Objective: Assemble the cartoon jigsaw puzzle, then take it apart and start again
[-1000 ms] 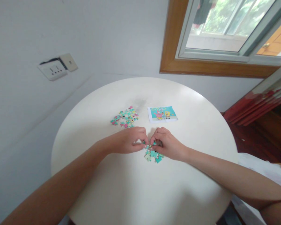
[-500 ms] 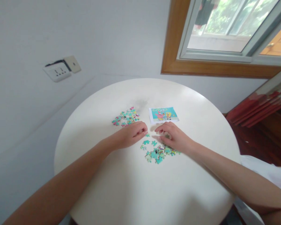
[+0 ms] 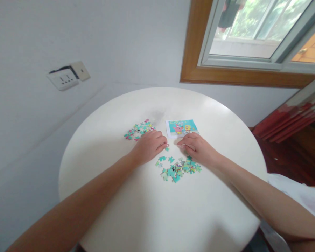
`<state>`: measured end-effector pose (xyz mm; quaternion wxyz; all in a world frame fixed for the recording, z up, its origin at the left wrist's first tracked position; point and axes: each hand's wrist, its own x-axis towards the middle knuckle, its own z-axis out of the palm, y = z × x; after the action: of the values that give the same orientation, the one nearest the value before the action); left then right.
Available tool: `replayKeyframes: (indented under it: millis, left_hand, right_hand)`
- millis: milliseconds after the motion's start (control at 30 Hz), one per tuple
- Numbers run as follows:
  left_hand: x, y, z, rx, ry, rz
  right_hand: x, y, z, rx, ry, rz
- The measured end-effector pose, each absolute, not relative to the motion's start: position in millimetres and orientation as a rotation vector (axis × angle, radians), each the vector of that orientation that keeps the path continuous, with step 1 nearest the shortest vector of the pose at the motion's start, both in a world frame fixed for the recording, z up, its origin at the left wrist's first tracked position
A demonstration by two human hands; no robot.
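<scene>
Both hands down beside teal cardboard jigsaw pieces [image 3: 177, 168] on round white counter [image 3: 152, 210].
Left hand [image 3: 149, 146] and right hand [image 3: 196, 148] palm-down, fingers loosely curled; grasp: can't tell.

No legible text or labels

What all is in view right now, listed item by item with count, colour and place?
table: one, white, round, against the wall
loose puzzle pieces: one pile, teal, pink and yellow, far left of the hands
joined puzzle pieces: one cluster, mostly teal, just in front of the hands
reference picture: one, teal with cartoon figures, beyond the right hand
wall socket: one, white, on the left wall
window: one, wood-framed, upper right
left hand: resting on the table by the loose pile
right hand: resting on the table below the picture
</scene>
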<state>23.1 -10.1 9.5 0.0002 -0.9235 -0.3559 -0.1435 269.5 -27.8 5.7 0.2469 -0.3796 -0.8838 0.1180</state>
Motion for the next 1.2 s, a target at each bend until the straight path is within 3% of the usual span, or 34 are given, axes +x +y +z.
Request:
replayKeyframes:
  millis: [933,1200]
  left_hand:
    - [18.9,-18.0,6.7,-2.954,-1.231,-0.662]
    - [6.0,-30.5,30.2,-3.285,-0.940,-0.491]
  right_hand:
    - [283.1,-31.6,22.1,-0.817,-2.510,0.559]
    - [281.0,-43.0,27.6,-0.702,-2.567,0.693]
